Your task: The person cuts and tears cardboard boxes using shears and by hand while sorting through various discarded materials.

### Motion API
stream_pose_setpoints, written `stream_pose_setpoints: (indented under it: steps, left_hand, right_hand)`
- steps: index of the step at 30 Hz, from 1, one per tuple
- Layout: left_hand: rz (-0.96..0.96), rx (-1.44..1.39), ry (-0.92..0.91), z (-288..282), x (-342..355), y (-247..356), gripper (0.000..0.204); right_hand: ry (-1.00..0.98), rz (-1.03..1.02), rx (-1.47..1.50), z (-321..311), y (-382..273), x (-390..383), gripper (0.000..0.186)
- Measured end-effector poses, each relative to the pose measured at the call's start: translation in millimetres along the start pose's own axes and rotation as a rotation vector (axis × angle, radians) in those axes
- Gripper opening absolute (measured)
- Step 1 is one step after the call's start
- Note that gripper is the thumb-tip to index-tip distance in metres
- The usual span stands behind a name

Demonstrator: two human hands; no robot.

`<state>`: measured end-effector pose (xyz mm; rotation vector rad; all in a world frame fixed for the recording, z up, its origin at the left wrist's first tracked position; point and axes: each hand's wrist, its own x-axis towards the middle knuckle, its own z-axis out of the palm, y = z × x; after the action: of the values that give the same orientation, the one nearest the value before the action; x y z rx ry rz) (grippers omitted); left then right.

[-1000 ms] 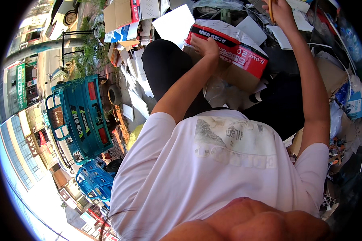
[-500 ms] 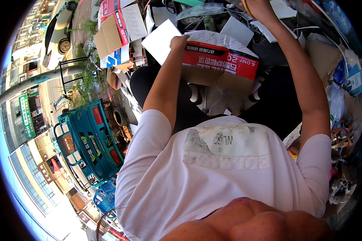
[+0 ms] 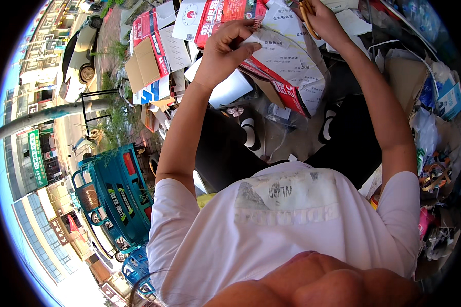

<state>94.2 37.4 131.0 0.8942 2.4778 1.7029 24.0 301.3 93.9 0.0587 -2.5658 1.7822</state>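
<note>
A red and white cardboard box stands tilted in front of my knees, its printed white side up and its brown inside showing along the lower edge. At its upper left, my left hand is closed on the box, with curled fingers at the red panel and the thumb on the white side. Above the box's right end, my right hand grips orange-handled scissors. Only the looped handles show; the blades are hidden.
Flattened red, white and brown cartons pile up at the left. A white board lies below my left hand. Plastic bags and scrap crowd the right side. Further left, a teal cargo tricycle and a parked car stand outside.
The box has turned clockwise and tilted, bringing its white side and upper red panel into view. My left hand has moved up slightly with its edge; my right hand has come down and left.
</note>
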Motion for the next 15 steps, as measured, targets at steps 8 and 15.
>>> stream_pose_setpoints:
  steps: [8, 15]
  left_hand:
    - [0.172, 0.552, 0.097, 16.5, -1.8, -25.0, 0.02]
    - [0.019, 0.949, 0.356, 55.8, 27.7, -2.4, 0.033]
  right_hand:
    - [-0.323, -0.043, 0.183, 12.0, 34.4, 6.7, 0.034]
    - [0.168, -0.351, -0.036, 31.5, 23.0, -5.7, 0.043]
